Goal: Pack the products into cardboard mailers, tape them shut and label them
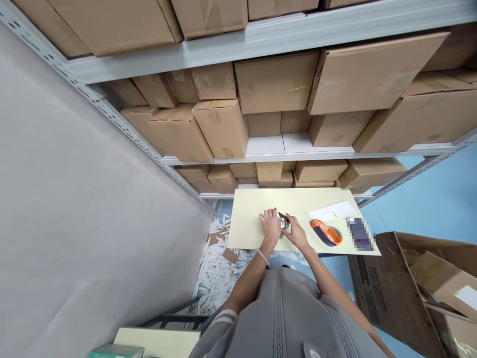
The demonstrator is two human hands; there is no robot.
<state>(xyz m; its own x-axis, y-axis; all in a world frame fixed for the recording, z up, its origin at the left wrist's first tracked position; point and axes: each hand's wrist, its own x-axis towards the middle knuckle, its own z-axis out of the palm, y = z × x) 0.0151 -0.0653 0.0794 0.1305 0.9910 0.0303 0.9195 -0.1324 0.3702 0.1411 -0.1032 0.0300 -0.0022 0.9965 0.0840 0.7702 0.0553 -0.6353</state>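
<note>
A small dark object with a shiny, pale middle point(284, 222) is between my two hands, low over the cream table board point(248, 214). My left hand point(271, 226) grips its left side with bent fingers. On the other side, my right hand point(297, 233) has thumb and fingers closed around the right edge. My fingers cover much of it, so its exact kind is unclear. A bit of green shows beneath it. Right of my hands lies an orange and blue tape dispenser point(326, 232). Behind that is a white sheet point(331, 211).
A pixelated dark item point(360, 233) lies at the board's right end. Shelves full of cardboard boxes point(278, 82) rise ahead. An open carton point(383, 283) stands at right. Left are a grey wall point(112, 199) and white paper strips point(218, 271) on the floor.
</note>
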